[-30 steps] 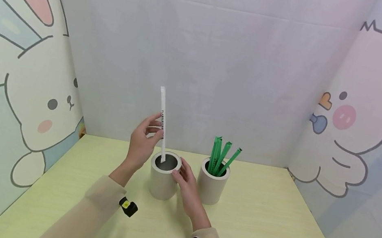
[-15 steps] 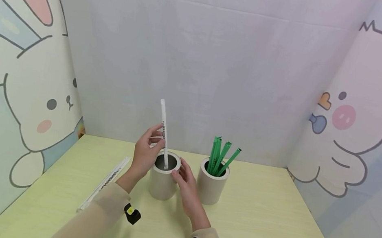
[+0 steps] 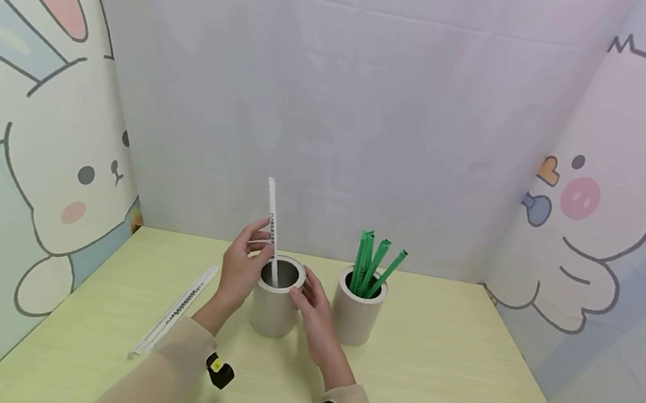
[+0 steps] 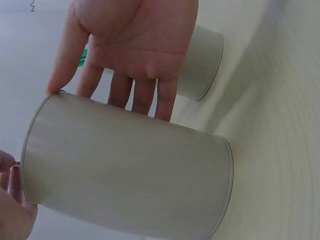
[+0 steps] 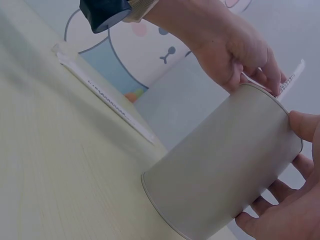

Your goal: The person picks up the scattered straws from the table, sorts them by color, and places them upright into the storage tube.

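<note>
My left hand (image 3: 238, 274) pinches a white paper-wrapped drinking straw (image 3: 271, 197) with printed lettering. The straw stands nearly upright, leaning a little left, its lower end inside the mouth of a beige round cup (image 3: 275, 314). On the cup's right side, my right hand (image 3: 319, 323) holds it, thumb at the rim (image 5: 297, 122) and fingers along the far wall. The cup stands upright on the table. In the right wrist view, the fingers of the left hand (image 5: 232, 50) are close over the cup's rim.
White wrapped straws (image 3: 176, 312) lie slantwise on the table (image 3: 445, 387) left of the cup. Just right of my right hand stands a matching beige cup (image 3: 355, 321), holding several green-wrapped straws (image 3: 376, 265). A pale cloth backdrop (image 3: 340, 127) rises behind the table.
My left hand has lowered the white straw into the cup's mouth, then shifted slightly left. The straws on the table, hidden behind the left arm before, now show. My right hand stays on the cup.
</note>
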`<state>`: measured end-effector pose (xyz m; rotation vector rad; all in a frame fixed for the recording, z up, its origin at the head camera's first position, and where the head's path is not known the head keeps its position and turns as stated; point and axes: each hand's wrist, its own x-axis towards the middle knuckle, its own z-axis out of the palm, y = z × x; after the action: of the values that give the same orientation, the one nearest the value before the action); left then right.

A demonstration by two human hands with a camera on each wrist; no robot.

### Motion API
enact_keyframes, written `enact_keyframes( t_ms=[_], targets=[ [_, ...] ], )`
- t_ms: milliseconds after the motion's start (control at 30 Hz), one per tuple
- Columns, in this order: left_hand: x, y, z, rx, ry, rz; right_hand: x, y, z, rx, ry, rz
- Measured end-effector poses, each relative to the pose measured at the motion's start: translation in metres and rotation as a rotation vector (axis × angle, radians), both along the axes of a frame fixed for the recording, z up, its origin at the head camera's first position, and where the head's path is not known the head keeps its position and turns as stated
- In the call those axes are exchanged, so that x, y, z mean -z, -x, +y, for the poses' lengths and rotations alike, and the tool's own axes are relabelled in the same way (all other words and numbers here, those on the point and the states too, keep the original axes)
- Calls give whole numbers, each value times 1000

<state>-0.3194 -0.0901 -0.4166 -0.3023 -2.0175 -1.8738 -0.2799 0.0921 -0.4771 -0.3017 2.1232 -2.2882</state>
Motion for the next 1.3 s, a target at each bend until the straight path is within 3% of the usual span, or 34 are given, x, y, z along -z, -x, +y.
enact_keyframes(
  t_ms=[267, 367, 500, 600, 767, 1033, 1300],
  targets=[
    [-1, 0, -28, -26, 86, 31, -1, -1, -1, 2, 4, 5],
    [-5, -2, -44, -42, 165, 43, -1, 0, -1, 6, 1, 13],
    [-7, -4, -71, -69, 343, 48, -3, 0, 1, 18, -5, 19],
    [0, -6, -92, -77, 486, 30, -3, 0, 2, 16, -7, 13],
    [20, -13, -123, -46, 667, -62, -4, -1, 1, 4, -8, 6],
    [43, -21, -146, 46, 812, -180, -2, -1, 1, 3, -10, 5],
    [52, -25, -151, 70, 906, -177, 0, 0, 1, 2, -8, -2]
  ],
)
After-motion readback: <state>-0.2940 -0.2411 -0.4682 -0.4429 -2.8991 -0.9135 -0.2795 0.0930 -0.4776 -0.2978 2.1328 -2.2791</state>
